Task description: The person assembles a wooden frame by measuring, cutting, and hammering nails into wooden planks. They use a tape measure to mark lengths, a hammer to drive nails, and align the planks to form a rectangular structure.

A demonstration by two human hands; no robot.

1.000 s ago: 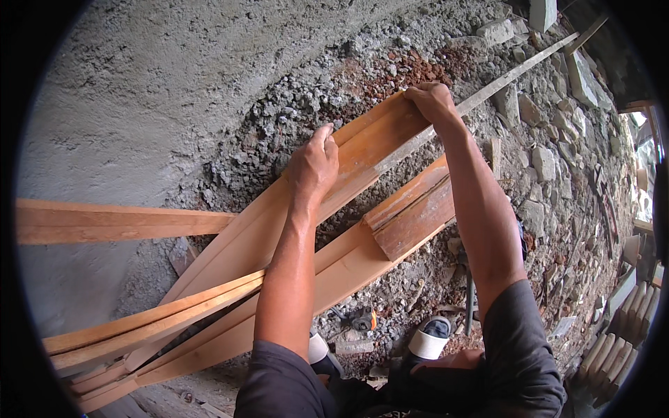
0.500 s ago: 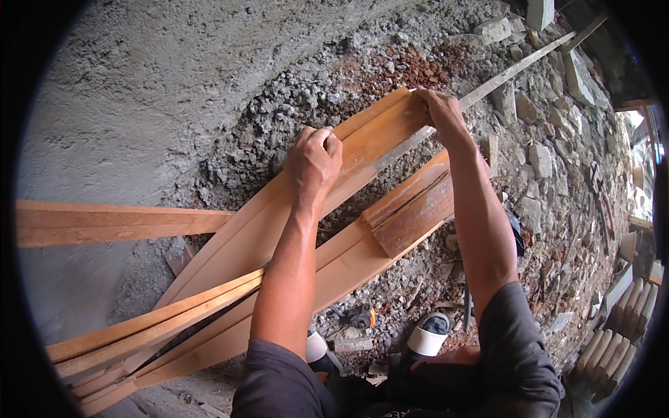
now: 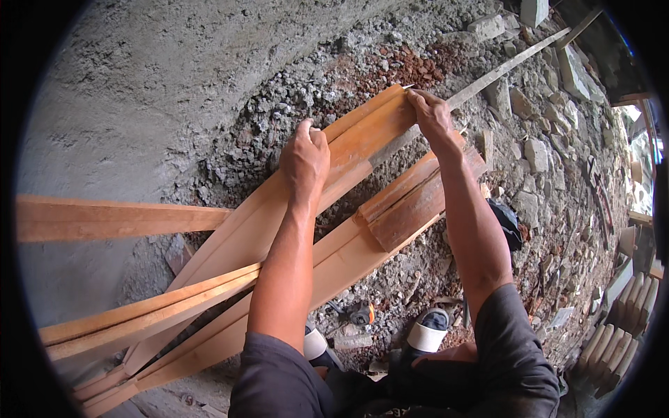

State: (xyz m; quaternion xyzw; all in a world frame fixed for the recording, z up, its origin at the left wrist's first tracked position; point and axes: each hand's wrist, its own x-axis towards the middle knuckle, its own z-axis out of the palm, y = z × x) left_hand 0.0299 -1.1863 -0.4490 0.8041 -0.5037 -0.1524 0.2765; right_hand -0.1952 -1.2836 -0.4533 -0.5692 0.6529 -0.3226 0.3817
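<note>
A long grooved wooden board [image 3: 355, 143], orange-stained toward its far end, slants up and right across the rubble. My left hand [image 3: 305, 157] is closed over its far edge about midway; some of the fingers are hidden behind the wood. At the upper end, my right hand [image 3: 431, 117] grips the board's corner, where a thin white sliver shows by the fingertips. A second grooved board [image 3: 341, 254] lies nearer to me, roughly parallel, with a worn reddish-brown piece [image 3: 411, 209] at its upper end. My right forearm passes over that piece.
Two more timbers, one at the wall [image 3: 125, 219] and one lower [image 3: 153, 310], reach in from the left. Beyond lies a rough grey wall [image 3: 160, 83]. A narrow pale batten [image 3: 509, 70] extends up right. Broken stones [image 3: 536, 157], a black item [image 3: 506, 224] and stacked ridged blocks [image 3: 606, 362] are on the right.
The whole view has shifted slightly left. My hands keep their places on the board, with small changes in the left fingers, and more of the second board's upper end shows.
</note>
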